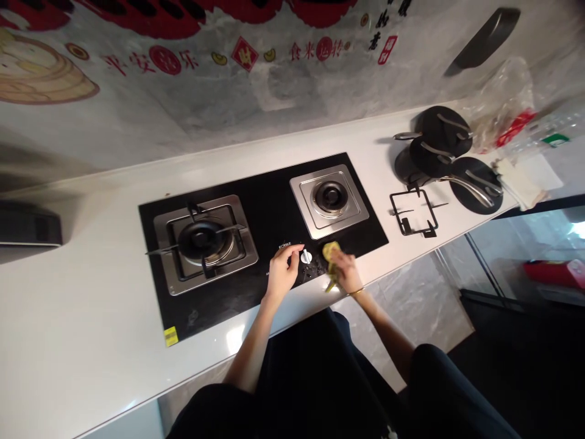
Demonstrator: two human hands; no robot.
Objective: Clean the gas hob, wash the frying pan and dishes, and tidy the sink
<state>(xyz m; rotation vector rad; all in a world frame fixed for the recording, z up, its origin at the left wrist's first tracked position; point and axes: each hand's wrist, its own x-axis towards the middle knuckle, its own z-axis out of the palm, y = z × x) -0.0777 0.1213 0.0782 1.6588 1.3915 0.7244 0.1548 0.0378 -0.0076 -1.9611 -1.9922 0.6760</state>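
A black glass gas hob point(269, 201) is set into the white counter point(82, 317). My left hand point(282, 271) rests on the glass at its front edge, fingers spread, just left of a small white knob point(306, 256). My right hand point(345, 269) is closed on a yellow-green cloth point(331, 251), pressed on the glass right of the knob. The left burner point(203, 239) carries its black pan support. The right burner point(329, 197) is bare on its steel plate.
A loose black pan support point(414, 213) lies on the counter right of the hob. Behind it stand three dark pans with metal handles point(445, 155). Plastic bags point(507, 110) sit at the far right. A decorated wall runs behind the counter.
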